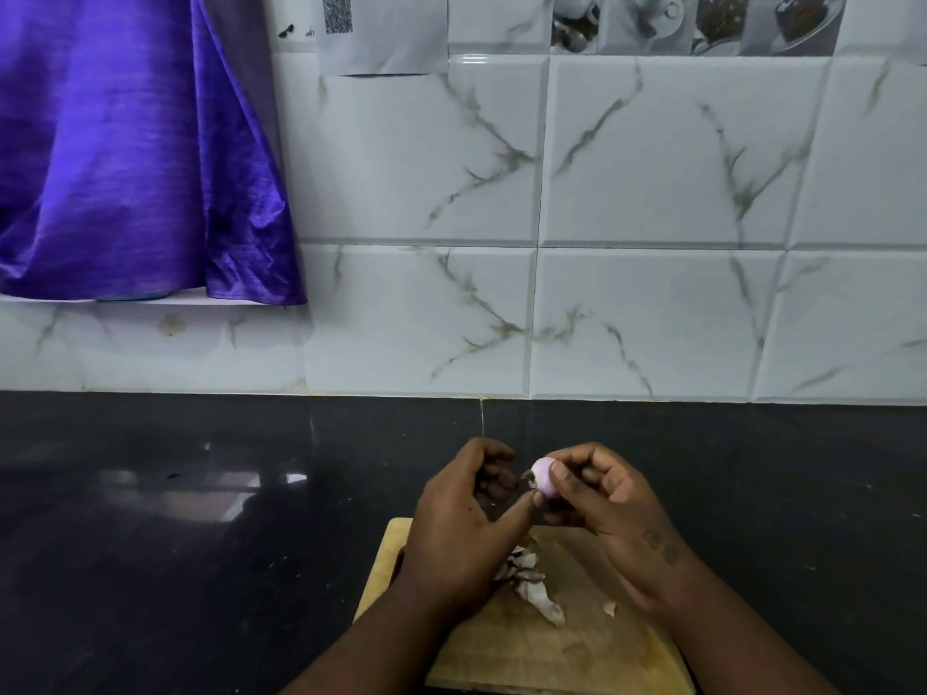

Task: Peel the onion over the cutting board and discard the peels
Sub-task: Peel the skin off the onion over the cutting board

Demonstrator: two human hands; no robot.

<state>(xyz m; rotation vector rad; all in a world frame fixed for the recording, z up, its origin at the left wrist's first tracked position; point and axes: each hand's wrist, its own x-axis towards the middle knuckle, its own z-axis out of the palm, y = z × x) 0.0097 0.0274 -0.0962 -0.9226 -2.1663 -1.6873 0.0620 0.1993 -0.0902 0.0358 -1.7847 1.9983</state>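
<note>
Nearest to me, below my fingers, lies the wooden cutting board [552,644]. Its near edge is cut off by the frame and its left part is covered by my left forearm. On it, directly beneath my fingers, sits a heap of peels [526,579], pale with brown-purple streaks. One small scrap [610,608] lies apart, under my right wrist.

Above the board's far end I hold the onion [544,481]. It is small, rounded, pale pink and smooth, with a dark ragged tuft of skin at its left end. My right hand [597,499] grips it, the thumb across the front and the fingers curled behind. My left hand [461,519] has the thumb tip set against the onion's lower side, with the other fingers curled in toward the tuft. I cannot tell whether those fingers pinch the skin. The onion's back and right side are hidden by my right fingers.

Around and beyond the fingers runs a black glossy countertop [200,519]. Beyond that stands a white marble-veined tiled wall [652,243]. Far up and to the left of the fingers hangs a purple cloth [125,168]. A paper with a QR code [381,32] is fixed to the wall, cut off at the top.
</note>
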